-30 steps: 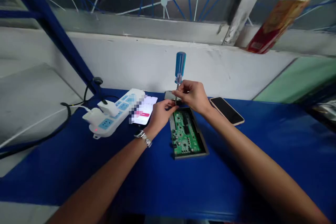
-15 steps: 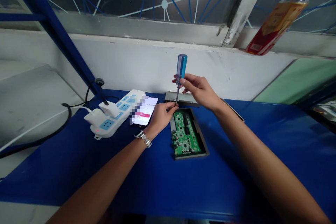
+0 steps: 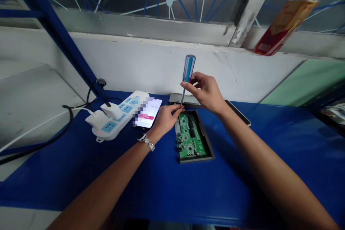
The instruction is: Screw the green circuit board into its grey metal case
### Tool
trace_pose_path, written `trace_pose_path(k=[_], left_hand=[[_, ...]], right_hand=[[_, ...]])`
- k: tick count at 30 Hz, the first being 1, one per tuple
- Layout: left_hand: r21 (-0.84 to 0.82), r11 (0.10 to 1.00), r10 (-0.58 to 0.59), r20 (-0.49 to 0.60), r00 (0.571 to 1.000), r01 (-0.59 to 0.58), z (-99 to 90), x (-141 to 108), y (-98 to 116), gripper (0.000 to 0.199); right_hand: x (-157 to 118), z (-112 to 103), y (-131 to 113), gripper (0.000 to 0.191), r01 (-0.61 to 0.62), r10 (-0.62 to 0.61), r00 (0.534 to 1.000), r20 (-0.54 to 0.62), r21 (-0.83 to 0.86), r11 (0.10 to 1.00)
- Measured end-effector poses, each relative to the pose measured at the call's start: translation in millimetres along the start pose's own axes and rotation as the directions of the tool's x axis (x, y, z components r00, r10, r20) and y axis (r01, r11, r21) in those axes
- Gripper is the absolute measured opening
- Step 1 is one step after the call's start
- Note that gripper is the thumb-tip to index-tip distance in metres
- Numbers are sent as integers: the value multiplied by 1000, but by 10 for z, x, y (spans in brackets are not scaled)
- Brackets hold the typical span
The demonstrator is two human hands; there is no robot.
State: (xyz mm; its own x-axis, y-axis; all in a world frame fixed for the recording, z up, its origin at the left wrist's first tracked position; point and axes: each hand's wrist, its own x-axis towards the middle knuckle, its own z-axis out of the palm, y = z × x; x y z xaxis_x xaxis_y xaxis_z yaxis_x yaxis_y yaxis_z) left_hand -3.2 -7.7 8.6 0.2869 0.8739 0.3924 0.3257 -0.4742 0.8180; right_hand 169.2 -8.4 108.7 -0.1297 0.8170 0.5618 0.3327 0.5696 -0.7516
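A screwdriver (image 3: 189, 68) with a clear and blue handle stands nearly upright, its shaft slanting down to the far left corner of an open metal case. My right hand (image 3: 206, 90) grips the handle's lower end between thumb and fingers. At the screwdriver's tip is my left hand (image 3: 168, 116), its thumb and forefinger pinched together; whatever lies between them is too small to make out. The case holds a green circuit board (image 3: 190, 136) and lies on the blue table (image 3: 172, 190). Behind it lies a grey metal cover (image 3: 194, 100), partly hidden by my hands.
Left of my left hand lies a lit phone (image 3: 149, 113) beside a white power strip (image 3: 121, 116) with plugs and cables. A dark flat object with a light edge (image 3: 238, 113) lies behind my right forearm. A bottle (image 3: 288, 25) stands on the window ledge.
The screwdriver handle has tilted slightly right, and my right hand has shifted a little right, its fingers changing position on the handle. My left hand has stayed at the tip.
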Motion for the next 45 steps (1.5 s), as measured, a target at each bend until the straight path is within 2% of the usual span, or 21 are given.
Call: trace_pose_path(k=[4,7,11,14,17,21,23,24,26,28,30,32,34,37,39,42,45], left_hand=[[8,1000,12,-36,999,-11,15,-14,3,15],[61,995,85,-46,995,-82,6,-28,11,16],[215,963,161,37,986,-166,-40,-66,60,15],[329,926,151,123,981,-184,-80,-135,163,15],[486,851,111,204,973,-199,-110,-227,341,30],[631,744,78,247,966,-221,-95,-317,611,46],[586,739,168,318,933,-332,-43,-343,700,49],[521,751,222,381,898,-407,-5,-353,724,48],[350,779,297,524,798,-520,86,-372,731,42],[233,799,312,628,713,-555,177,-387,702,32],[224,795,304,656,690,-563,238,-393,667,25],[296,772,282,633,721,-563,252,-386,650,25],[416,745,231,573,786,-522,223,-365,652,26],[584,717,125,431,894,-382,139,-316,650,28],[660,702,61,315,947,-265,78,-283,612,28],[736,669,-26,161,987,-103,-24,-251,495,29],[741,670,-49,115,992,-53,-158,-241,372,40]], right_hand=[[-24,38,-32,35,20,-25,998,-59,-81,996],[-32,58,-35,33,10,-19,995,-94,-92,996],[-19,8,-46,29,-33,36,996,-81,35,999],[9,-130,-65,26,-33,55,987,-150,145,989],[46,-345,-52,26,-10,60,959,-276,179,984],[62,-600,10,27,-33,116,927,-357,230,973],[46,-656,26,26,-36,134,916,-379,254,967],[34,-665,26,25,-37,142,913,-383,268,963],[7,-658,13,24,-35,158,909,-385,308,951],[-17,-637,-7,26,-26,169,905,-389,348,937],[-34,-618,-18,31,-7,161,904,-396,363,932],[-45,-606,-13,36,8,147,902,-406,356,934],[-55,-600,8,41,10,142,897,-419,340,940],[-68,-597,65,46,-7,151,891,-428,321,947],[-76,-593,112,48,-12,152,891,-429,311,950],[-89,-560,176,46,-16,136,900,-415,279,960],[-120,-467,220,46,-51,138,924,-357,242,969]])
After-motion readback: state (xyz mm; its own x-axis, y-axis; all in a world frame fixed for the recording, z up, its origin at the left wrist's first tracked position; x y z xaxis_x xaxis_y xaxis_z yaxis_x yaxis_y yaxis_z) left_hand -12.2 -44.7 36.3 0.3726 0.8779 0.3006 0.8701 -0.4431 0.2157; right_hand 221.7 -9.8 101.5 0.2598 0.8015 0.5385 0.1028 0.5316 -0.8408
